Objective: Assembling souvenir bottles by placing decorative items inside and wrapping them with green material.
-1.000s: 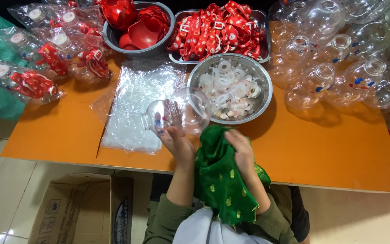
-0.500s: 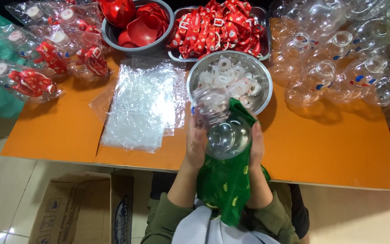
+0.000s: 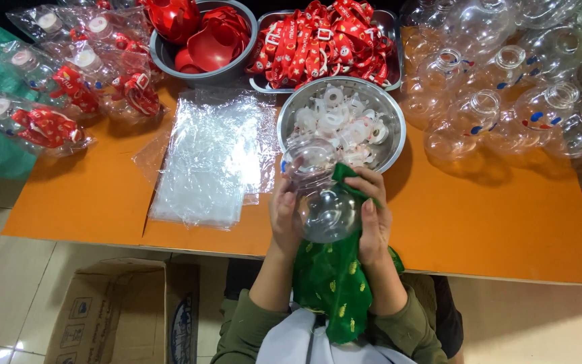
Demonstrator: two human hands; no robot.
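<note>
A clear round plastic bottle (image 3: 321,195) is held between both hands over the near edge of the orange table (image 3: 493,222). My left hand (image 3: 283,217) grips its left side. My right hand (image 3: 372,212) presses a green cloth with gold dots (image 3: 331,283) against its right side. The cloth hangs down to my lap. The bottle's mouth points toward the steel bowl of white caps (image 3: 342,121) just behind it.
A stack of clear plastic bags (image 3: 210,158) lies to the left. Bagged finished bottles (image 3: 69,81) sit far left, several empty clear bottles (image 3: 506,94) far right. Behind are a bowl of red lids (image 3: 203,37) and a tray of red straps (image 3: 325,40). A cardboard box (image 3: 126,313) stands on the floor.
The bottle moved from over the bags at the left to the middle in front of me. My right hand brought the green cloth up onto the bottle's side.
</note>
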